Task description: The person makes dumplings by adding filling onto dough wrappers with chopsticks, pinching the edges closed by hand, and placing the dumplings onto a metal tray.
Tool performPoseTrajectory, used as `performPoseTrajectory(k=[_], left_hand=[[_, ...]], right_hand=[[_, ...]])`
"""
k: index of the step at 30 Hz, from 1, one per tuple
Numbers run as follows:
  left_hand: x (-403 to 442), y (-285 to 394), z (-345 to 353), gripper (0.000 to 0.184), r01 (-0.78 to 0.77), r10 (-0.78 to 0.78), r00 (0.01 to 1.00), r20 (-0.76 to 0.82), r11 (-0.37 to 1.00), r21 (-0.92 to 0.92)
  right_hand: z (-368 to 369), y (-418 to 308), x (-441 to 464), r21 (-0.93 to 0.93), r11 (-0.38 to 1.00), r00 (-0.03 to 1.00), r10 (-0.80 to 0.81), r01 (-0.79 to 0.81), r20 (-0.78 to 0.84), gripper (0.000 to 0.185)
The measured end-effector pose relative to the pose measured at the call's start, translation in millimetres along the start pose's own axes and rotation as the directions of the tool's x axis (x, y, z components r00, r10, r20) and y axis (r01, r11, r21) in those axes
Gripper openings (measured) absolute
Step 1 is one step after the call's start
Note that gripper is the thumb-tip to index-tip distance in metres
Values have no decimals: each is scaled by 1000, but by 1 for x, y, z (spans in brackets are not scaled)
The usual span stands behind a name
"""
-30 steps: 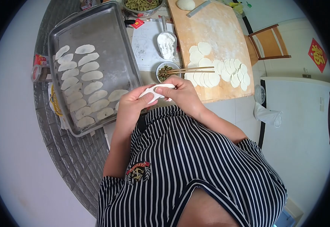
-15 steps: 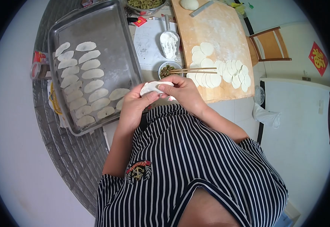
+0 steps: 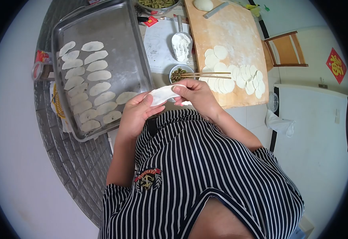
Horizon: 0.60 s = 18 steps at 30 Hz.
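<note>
Between my two hands I hold a long, pale dumpling [image 3: 162, 95] in front of my waist. The thumb and fingers of my left hand [image 3: 136, 111] pinch one end. My right hand [image 3: 198, 95] grips the other end, thumb on top. Just beyond the right hand stands a bowl of chopped filling [image 3: 176, 74] with chopsticks [image 3: 209, 74] laid across it. To the left, a large metal tray [image 3: 130, 47] carries rows of similar flat, long dumplings [image 3: 99, 75].
A wooden board [image 3: 237, 36] on the right bears overlapping round dough wrappers [image 3: 221, 85], a dough ball [image 3: 203, 4] and a grey bar [image 3: 215, 10]. A scoop of flour [image 3: 180, 46] lies on white paper [image 3: 156, 49]. A bowl of green pieces [image 3: 156, 4] stands at the back.
My hands have drawn slightly apart, and the dumpling between them shows longer and flatter. The left hand has shifted a little left and down. The view has moved slightly.
</note>
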<state>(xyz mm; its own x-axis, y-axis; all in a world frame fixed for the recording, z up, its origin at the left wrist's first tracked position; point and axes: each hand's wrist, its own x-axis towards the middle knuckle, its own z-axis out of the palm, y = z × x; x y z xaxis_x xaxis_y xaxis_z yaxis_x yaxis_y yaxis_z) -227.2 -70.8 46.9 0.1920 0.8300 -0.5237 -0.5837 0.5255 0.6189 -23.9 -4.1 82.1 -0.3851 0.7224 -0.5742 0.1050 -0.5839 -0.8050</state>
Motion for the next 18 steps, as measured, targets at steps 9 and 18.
performPoseTrajectory(k=[9, 18], left_hand=[[15, -11, -29, 34, -82, 54, 991, -121, 968, -237], [76, -12, -117, 38, -17, 121, 879, -461, 975, 223]], right_hand=[[-2, 13, 11, 13, 999, 999, 33, -34, 22, 31], [-31, 34, 5, 68, 997, 997, 43, -40, -56, 24]])
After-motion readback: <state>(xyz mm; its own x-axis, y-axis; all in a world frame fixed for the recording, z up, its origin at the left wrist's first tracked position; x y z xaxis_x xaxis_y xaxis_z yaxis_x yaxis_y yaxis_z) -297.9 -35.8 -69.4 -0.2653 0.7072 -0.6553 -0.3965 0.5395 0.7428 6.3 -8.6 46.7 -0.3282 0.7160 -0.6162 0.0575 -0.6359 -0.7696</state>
